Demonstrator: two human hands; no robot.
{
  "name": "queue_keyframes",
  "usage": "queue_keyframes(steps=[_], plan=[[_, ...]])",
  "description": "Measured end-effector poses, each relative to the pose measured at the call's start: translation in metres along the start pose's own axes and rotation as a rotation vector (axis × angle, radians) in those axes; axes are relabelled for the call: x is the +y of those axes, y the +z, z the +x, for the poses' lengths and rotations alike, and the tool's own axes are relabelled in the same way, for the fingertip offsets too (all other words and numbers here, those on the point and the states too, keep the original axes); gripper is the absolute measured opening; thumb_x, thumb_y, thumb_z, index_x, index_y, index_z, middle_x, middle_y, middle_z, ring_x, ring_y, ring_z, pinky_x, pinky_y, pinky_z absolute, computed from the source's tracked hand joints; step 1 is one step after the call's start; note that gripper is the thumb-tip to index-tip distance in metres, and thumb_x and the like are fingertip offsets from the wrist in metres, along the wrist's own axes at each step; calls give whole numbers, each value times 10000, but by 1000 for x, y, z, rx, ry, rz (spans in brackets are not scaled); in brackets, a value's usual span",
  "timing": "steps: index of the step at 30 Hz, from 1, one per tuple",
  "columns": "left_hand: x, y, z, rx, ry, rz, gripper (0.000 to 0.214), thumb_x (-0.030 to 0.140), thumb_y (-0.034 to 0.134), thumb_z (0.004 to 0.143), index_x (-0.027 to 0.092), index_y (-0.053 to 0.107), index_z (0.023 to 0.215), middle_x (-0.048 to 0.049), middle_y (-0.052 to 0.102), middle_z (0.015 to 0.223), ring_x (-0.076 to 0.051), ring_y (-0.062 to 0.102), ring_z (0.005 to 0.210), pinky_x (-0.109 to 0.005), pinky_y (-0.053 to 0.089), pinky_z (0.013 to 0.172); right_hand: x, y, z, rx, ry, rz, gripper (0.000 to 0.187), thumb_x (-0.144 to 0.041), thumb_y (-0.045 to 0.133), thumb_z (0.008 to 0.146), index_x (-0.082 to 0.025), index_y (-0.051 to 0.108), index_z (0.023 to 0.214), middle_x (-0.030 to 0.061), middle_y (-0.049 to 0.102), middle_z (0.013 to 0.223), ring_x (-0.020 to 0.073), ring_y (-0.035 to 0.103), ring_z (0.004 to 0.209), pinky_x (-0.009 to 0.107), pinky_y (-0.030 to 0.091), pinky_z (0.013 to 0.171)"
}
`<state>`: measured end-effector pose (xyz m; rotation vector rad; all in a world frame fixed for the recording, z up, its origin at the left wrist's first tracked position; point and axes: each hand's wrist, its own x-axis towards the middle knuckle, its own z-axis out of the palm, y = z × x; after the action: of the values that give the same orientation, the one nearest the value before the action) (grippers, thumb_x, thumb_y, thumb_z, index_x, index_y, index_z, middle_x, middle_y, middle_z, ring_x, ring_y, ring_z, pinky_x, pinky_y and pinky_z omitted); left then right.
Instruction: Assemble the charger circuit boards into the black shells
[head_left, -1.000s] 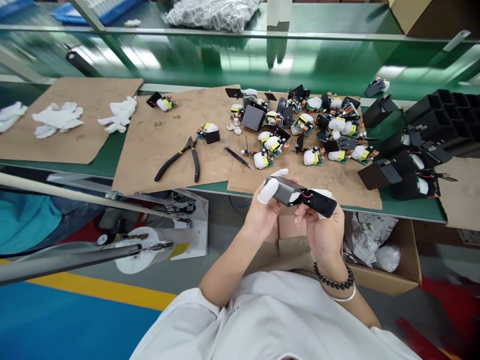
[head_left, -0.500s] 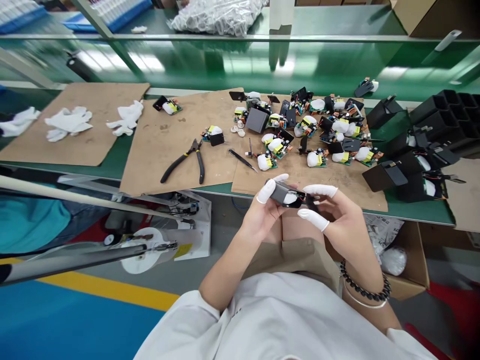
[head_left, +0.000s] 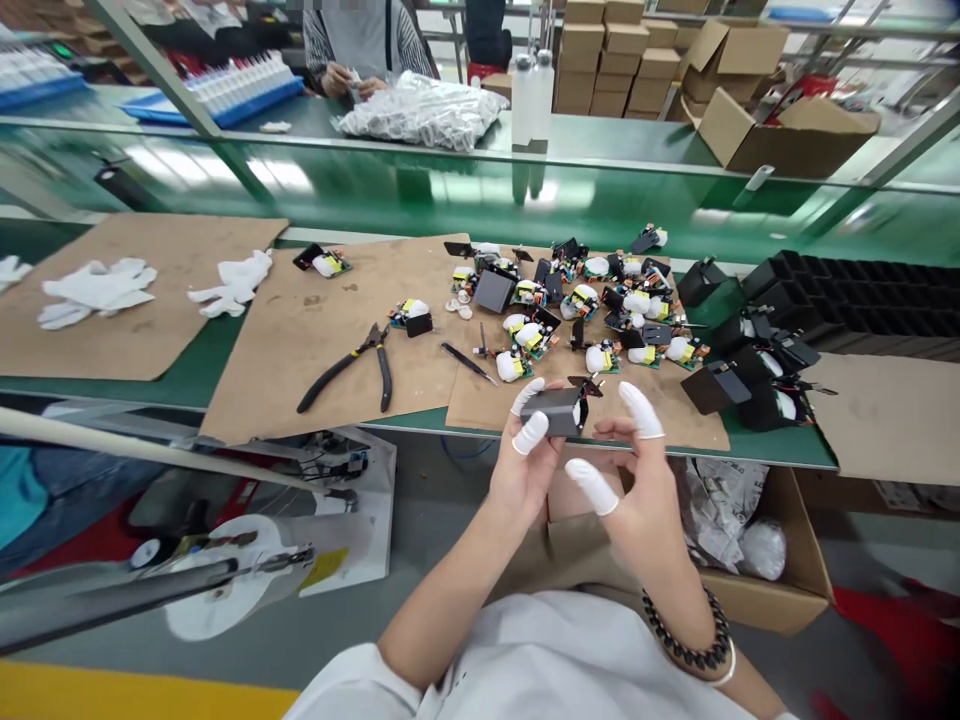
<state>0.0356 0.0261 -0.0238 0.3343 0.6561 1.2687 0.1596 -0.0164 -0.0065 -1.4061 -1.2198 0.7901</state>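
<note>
My left hand (head_left: 531,440) is closed round a black plastic adapter housing (head_left: 556,410), with white finger cots on its thumb and a fingertip. From the housing's right end sticks a dark end piece with small metal prongs (head_left: 586,386). My right hand (head_left: 634,470), also in white finger cots, is just right of the housing; its fingers are spread with nothing between them. Beyond the hands, several small circuit boards (head_left: 530,335) with white blobs and yellow parts lie on cardboard. A pair of tweezers (head_left: 469,363) and black-handled pliers (head_left: 349,368) lie to the left.
Filled black housings (head_left: 772,365) stand at the right, with rows of black housings (head_left: 855,300) behind them. White gloves (head_left: 101,290) lie on cardboard at the left. An open carton (head_left: 780,590) sits under the bench edge. Across the bench, a co-worker's hands (head_left: 352,82) are by a plastic bag.
My right hand has let go of the dark end piece and moved off to the right. The housing has turned in my left hand. The head view has tilted up.
</note>
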Motion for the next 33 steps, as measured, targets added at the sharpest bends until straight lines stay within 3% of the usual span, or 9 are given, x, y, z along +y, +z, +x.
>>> queue_keyframes(steps=[4, 8, 10, 13, 15, 18, 24, 28, 33], plan=[[-2, 7, 6, -82, -5, 64, 693, 426, 922, 646, 267, 651, 1263, -67, 697, 1405, -254, 671, 1291, -385, 537, 1105, -13, 2, 23, -134, -8, 59, 902, -367, 907, 739, -343, 498, 1543, 103, 564, 1563, 309, 606, 1361, 505, 574, 1094], [16, 13, 14, -223, 18, 77, 805, 480, 911, 695, 293, 595, 1412, -81, 545, 1607, -288, 496, 1510, -404, 427, 1235, -42, -10, 89, -351, -34, 77, 844, -325, 944, 663, -316, 612, 1440, 93, 657, 1440, 304, 660, 1277, 450, 633, 966], [28, 9, 16, -281, 68, 132, 815, 441, 917, 722, 317, 573, 1450, -69, 489, 1655, -278, 450, 1550, -395, 368, 1280, -57, -11, 145, -411, -81, 19, 915, -267, 963, 603, -282, 605, 1445, 97, 690, 1360, 323, 676, 1231, 462, 636, 919], [39, -6, 16, -356, 96, 261, 691, 400, 905, 771, 293, 628, 1394, -92, 616, 1541, -271, 592, 1431, -407, 398, 1263, -69, 6, 253, -303, -271, -381, 1015, -80, 903, 600, -178, 506, 1528, 119, 658, 1395, 328, 624, 1306, 458, 536, 1091], [40, -20, 16, -397, 68, 387, 569, 422, 859, 825, 249, 674, 1335, -117, 729, 1375, -273, 695, 1281, -422, 489, 1181, -66, 26, 321, -244, -239, -739, 991, -81, 843, 700, -131, 404, 1587, 150, 621, 1448, 328, 599, 1327, 427, 488, 1150], [33, -40, 20, -369, 86, 634, 416, 420, 771, 904, 215, 724, 1263, -121, 782, 1206, -258, 741, 1138, -417, 560, 1085, -46, 57, 389, -214, -151, -854, 897, -89, 822, 765, -53, 408, 1560, 215, 635, 1408, 346, 609, 1305, 472, 492, 1146], [23, -61, 28, -353, 197, 849, 338, 357, 640, 996, 270, 713, 1314, -96, 748, 1229, -233, 717, 1168, -398, 555, 1104, 1, 80, 433, -249, -37, -949, 459, -391, 677, 987, -186, 596, 1390, 125, 606, 1447, 281, 633, 1278, 539, 554, 1074], [26, -60, 26, -419, 223, 901, 334, 307, 631, 1003, 294, 706, 1328, -81, 753, 1214, -218, 711, 1170, -352, 563, 1086, 4, 47, 445, -269, 23, -1015, 592, -362, 727, 952, -207, 519, 1484, 129, 545, 1540, 300, 581, 1360, 547, 516, 1128], [24, -47, 23, -428, 360, 958, 338, 199, 606, 989, 280, 712, 1300, -69, 775, 1136, -186, 749, 1063, -292, 612, 974, 15, 22, 445, -258, 206, -1134, 457, -414, 674, 987, -187, 603, 1378, 121, 617, 1425, 276, 643, 1253, 527, 571, 1048]])
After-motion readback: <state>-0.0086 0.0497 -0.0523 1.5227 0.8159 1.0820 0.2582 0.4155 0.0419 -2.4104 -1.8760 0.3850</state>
